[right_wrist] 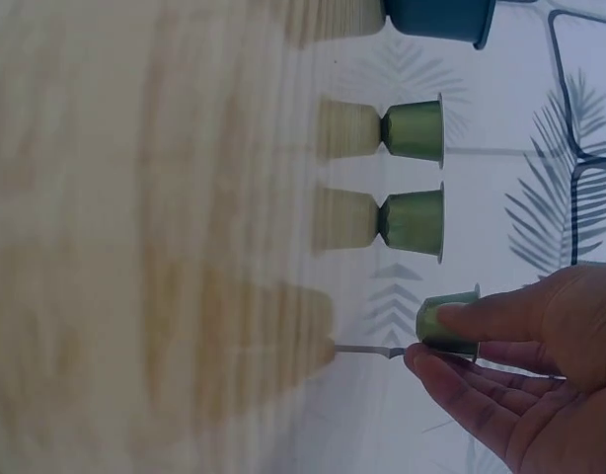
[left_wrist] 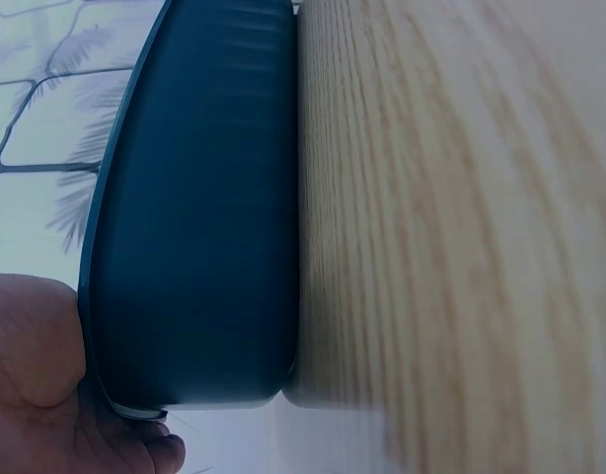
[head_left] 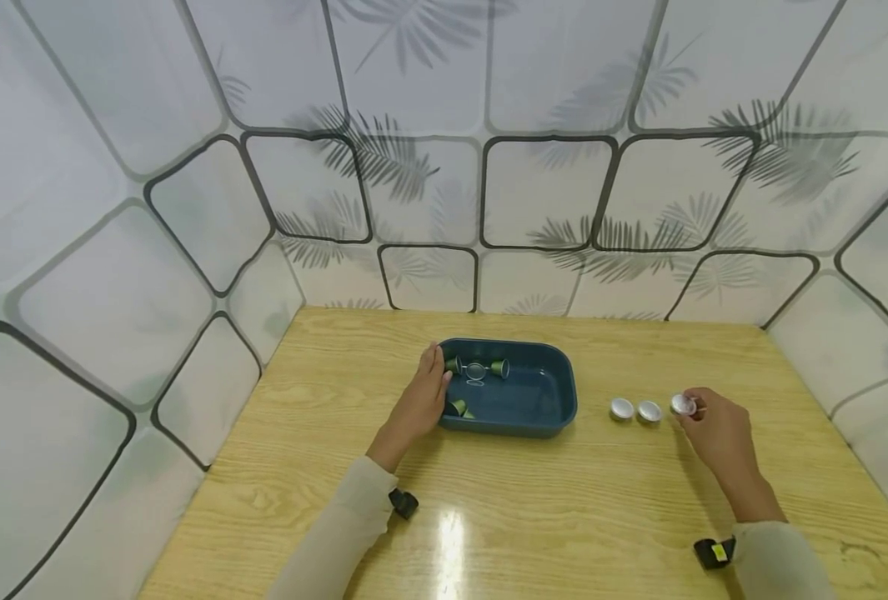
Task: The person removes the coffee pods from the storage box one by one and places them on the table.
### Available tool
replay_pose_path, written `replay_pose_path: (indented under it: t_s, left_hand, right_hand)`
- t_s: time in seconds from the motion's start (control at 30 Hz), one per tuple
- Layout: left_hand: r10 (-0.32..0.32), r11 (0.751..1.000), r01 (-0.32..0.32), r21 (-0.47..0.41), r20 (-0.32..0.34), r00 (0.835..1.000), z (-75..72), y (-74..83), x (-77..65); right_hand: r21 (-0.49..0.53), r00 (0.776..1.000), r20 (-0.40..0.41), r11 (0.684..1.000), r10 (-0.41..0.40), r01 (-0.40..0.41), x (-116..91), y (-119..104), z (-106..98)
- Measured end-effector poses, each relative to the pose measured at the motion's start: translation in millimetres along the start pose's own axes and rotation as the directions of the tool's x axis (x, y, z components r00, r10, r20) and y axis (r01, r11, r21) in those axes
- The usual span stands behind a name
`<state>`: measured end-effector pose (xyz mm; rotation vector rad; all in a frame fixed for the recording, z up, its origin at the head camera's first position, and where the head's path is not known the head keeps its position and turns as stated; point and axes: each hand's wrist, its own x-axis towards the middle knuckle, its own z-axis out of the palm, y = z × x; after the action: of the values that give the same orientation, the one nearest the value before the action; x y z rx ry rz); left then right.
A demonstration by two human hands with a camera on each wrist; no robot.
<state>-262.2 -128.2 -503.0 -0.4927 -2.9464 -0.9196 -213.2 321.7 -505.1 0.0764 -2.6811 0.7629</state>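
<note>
My left hand [head_left: 418,398] grips the left wall of a dark blue rectangular tray [head_left: 514,431], thumb at the rim. Inside the tray, near its left side, lie several green coffee capsules [head_left: 499,368], some partly hidden by the hand. In the left wrist view the tray's outer wall [left_wrist: 199,217] fills much of the picture. To the right, my right hand [head_left: 721,433] pinches a green coffee capsule [right_wrist: 443,326] with a silvery lid between thumb and fingers, raised off the table. Two more capsules, one [head_left: 621,408] and another [head_left: 649,412], stand lid up between tray and hand.
The light wooden table [head_left: 564,517] runs back to a pale curtain [head_left: 428,192] with dark outlines and leaf prints, which also closes in both sides. A glare spot [head_left: 451,550] shines near the front of the table.
</note>
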Motion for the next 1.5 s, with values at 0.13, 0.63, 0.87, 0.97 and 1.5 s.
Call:
replay_pose_path:
  t_s: [0.13,0.63,0.87,0.97,1.5]
  left_hand:
    - [0.002,1.0,-0.002,-0.011,-0.002,1.0,0.6,-0.8,-0.1]
    - [-0.007,1.0,0.007,-0.018,0.0,1.0,-0.1,-0.4,0.5]
    - [0.0,1.0,-0.001,-0.01,-0.011,1.0,-0.7,-0.2,-1.2]
    - [0.004,1.0,-0.004,-0.006,-0.013,1.0,-1.2,0.4,-1.2]
    - [0.01,1.0,-0.01,-0.004,-0.012,1.0,-2.4,1.6,-1.0]
  right_hand:
    - [-0.006,0.999,0.042,1.0,0.006,-0.006,1.3,4.2,1.5]
    - [-0.052,0.982,0.175,0.997,0.07,-0.061,5.1,7.8,1.1]
    - [-0.122,0.968,0.222,0.988,0.119,-0.094,5.7,7.2,-1.8]
    - [-0.131,0.963,0.236,0.986,0.133,-0.104,6.7,6.4,-2.8]
    - [-0.158,0.956,0.245,0.979,0.164,-0.128,9.5,8.0,-2.4]
